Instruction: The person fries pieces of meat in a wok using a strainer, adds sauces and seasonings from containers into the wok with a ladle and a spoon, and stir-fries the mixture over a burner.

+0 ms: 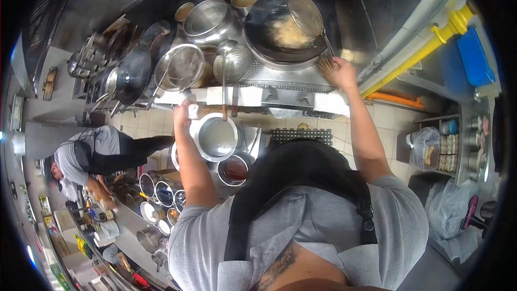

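My right hand [343,73] is closed around the handle end of a round mesh strainer [305,13]. The strainer's bowl is tilted over the right side of a dark wok [261,32], where pale food [291,32] sits in bubbling liquid. A bamboo brush [325,68] stands just left of that hand. My left hand [182,117] is closed on a crumpled white cloth [193,111] at the stove's front edge. Right above it lies another mesh strainer [183,67], and beside that a perforated ladle [237,64] with a long handle.
A large metal pot [209,20] and a small container [245,0] stand behind the strainers. Another wok [133,74] leans at left. Below are a white-rimmed pot [216,137] and a pot of dark red liquid [234,170]. A co-worker [89,153] bends over a left counter.
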Motion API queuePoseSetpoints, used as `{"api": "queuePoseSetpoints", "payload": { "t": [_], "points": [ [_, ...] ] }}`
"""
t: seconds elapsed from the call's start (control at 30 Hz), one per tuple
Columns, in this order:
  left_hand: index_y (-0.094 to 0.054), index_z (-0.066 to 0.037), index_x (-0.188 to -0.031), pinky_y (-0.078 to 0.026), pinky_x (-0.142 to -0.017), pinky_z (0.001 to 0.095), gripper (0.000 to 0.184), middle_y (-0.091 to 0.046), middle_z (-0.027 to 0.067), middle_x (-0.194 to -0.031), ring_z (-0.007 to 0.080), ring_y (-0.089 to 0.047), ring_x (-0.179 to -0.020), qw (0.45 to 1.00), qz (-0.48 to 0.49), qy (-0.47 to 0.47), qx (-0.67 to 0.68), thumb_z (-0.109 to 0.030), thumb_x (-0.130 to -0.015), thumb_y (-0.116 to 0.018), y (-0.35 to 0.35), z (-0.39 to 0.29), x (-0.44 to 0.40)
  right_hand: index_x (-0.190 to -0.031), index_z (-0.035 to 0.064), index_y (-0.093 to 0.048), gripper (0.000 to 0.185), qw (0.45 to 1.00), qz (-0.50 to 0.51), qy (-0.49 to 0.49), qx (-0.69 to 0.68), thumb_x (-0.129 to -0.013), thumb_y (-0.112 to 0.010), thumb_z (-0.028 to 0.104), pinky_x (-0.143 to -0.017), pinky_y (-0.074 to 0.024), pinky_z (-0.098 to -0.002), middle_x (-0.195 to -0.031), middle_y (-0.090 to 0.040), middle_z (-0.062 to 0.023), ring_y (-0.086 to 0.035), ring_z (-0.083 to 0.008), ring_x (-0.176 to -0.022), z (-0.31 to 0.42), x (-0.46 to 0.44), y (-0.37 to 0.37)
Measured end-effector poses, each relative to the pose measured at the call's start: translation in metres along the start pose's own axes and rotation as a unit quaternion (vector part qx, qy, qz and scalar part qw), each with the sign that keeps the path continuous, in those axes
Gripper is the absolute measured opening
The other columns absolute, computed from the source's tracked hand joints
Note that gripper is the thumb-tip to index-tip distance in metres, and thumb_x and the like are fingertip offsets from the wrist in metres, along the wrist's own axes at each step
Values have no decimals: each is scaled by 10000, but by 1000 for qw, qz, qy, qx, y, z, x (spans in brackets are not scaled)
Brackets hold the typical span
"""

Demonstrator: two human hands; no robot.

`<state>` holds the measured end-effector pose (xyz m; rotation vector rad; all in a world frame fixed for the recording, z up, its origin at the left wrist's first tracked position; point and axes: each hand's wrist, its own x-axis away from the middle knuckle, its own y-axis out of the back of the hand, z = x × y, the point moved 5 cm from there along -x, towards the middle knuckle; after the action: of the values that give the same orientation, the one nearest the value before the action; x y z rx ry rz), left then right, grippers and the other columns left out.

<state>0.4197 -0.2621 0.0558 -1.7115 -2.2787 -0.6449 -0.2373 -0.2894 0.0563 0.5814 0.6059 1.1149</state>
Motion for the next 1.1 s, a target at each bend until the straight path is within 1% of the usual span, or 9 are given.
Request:
{"api": "queuePoseSetpoints", "payload": {
  "t": [0.1, 0.37, 0.43, 0.5, 0.53, 0.77, 0.83, 0.93, 1.1],
  "points": [
    [-646, -19, -944, -509, -475, 332, 146, -639, 82, -751, 196, -635, -586, 988, -36, -138, 50, -87, -823, -603, -14, -4, 12, -1155, 47, -697, 294, 999, -21, -33, 14, -912, -573, 155, -947, -507, -432, -1097, -685, -224, -651, -399, -1041, -12, -11, 18],
    [-665, 50, -1008, -514, -778, 354, 296, -710, 111, -892, 198, -665, -827, 956, -96, -227, -160, -85, -747, -629, -109, -79, 58, -1126, 42, -708, 292, 999, -22, -44, -2, -879, -578, 125, -963, -502, -417, -1074, -677, -248, -646, -398, -1056, -28, -67, -17],
    [-663, 62, -1036, -512, -799, 353, 343, -719, 131, -909, 202, -673, -850, 956, -76, -228, -170, -107, -738, -640, -133, -91, 57, -1084, 16, -705, 254, 1000, -27, -4, -5, -875, -586, 95, -764, -580, -426, -956, -721, -229, -717, -355, -865, -39, -73, -57],
    [-693, 36, -992, -511, -814, 369, 316, -736, 163, -913, 266, -697, -857, 946, -105, -233, -199, -156, -743, -662, -155, -105, 67, -1038, 20, -677, 179, 943, 156, -179, -235, -895, -593, 88, -463, -520, -360, -797, -705, -144, -673, -233, -577, -46, -62, -89],
    [-698, 32, -983, -513, -818, 375, 310, -737, 170, -916, 278, -703, -862, 947, -98, -241, -187, -167, -747, -667, -159, -94, 49, -1027, 40, -636, 119, 904, 166, -224, -324, -933, -577, 82, -329, -364, -274, -707, -616, -51, -519, -109, -434, -37, -51, -93],
    [-695, 29, -993, -520, -813, 359, 301, -739, 160, -904, 254, -708, -853, 956, -73, -238, -153, -139, -744, -681, -184, -71, 49, -1249, 66, -572, 275, 902, 218, -189, -321, -993, -544, 163, -327, -292, -253, -673, -557, -11, -427, -75, -408, -23, -11, -40],
    [-692, 33, -991, -520, -807, 351, 294, -738, 153, -896, 241, -705, -842, 954, -73, -242, -160, -123, -742, -678, -186, -73, 63, -1252, 18, -622, 308, 906, 220, -193, -307, -967, -556, 115, -417, -429, -279, -732, -645, -58, -539, -98, -496, -23, -4, -28],
    [-687, 41, -981, -519, -800, 340, 285, -736, 146, -883, 220, -699, -826, 960, -70, -235, -138, -108, -739, -677, -189, -76, 78, -1195, 31, -676, 318, 991, 134, 19, -23, -906, -583, 126, -926, -517, -384, -1089, -700, -210, -684, -337, -1018, 3, 0, 0],
    [-688, 33, -1005, -519, -803, 333, 298, -735, 119, -911, 201, -691, -836, 962, -69, -231, -130, -103, -739, -685, -192, -80, 93, -1187, 57, -684, 311, 990, 126, 65, 7, -906, -568, 126, -946, -510, -425, -1105, -680, -225, -645, -400, -1051, 21, 22, -10]
  ]
}}
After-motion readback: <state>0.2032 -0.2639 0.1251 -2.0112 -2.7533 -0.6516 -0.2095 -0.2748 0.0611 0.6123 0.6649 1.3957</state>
